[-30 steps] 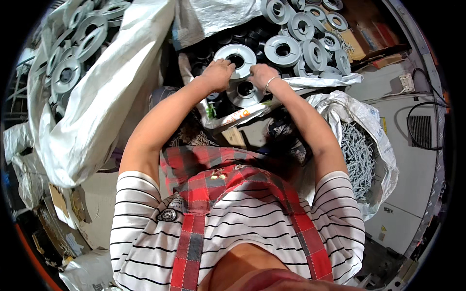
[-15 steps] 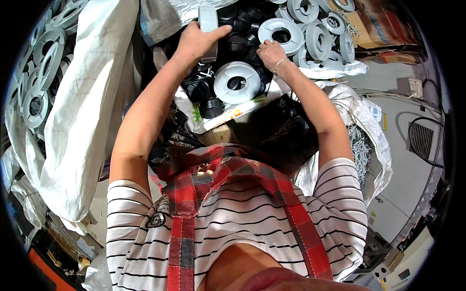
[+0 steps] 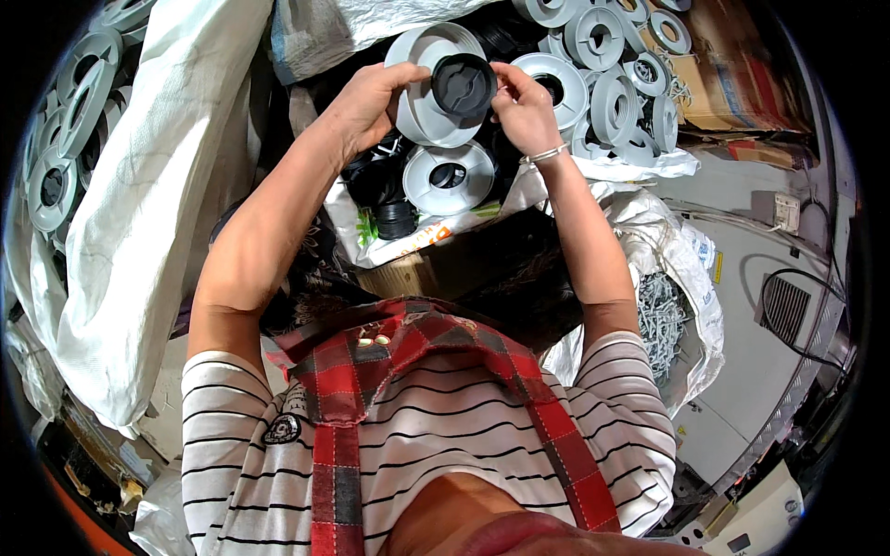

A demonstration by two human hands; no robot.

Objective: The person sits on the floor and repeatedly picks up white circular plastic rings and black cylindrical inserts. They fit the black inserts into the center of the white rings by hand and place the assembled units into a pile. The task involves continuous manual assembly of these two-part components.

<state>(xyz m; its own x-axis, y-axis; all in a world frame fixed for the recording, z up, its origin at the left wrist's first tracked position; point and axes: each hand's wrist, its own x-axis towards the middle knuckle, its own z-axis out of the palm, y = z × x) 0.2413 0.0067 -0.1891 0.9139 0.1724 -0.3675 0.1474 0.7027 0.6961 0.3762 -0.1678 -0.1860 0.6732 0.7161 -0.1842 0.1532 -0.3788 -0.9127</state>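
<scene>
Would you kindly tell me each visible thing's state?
Grey disc: tilted, held up
Black cap: held up
Left hand: closed on the disc
Right hand: pinching the cap's edge
Lower grey ring: lying face up
Right white sack: open, contents showing
Left white sack: open, contents showing

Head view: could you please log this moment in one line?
left hand: holds grey ring; right hand: holds black cap; cap overlaps ring; near: another grey ring

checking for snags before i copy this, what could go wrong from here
The black round piece might slip: the right hand seems to have it only by its edge.
The tilted grey ring in the left hand could drop onto the lower ring.
The loosely stacked rings might slide if bumped.
</scene>
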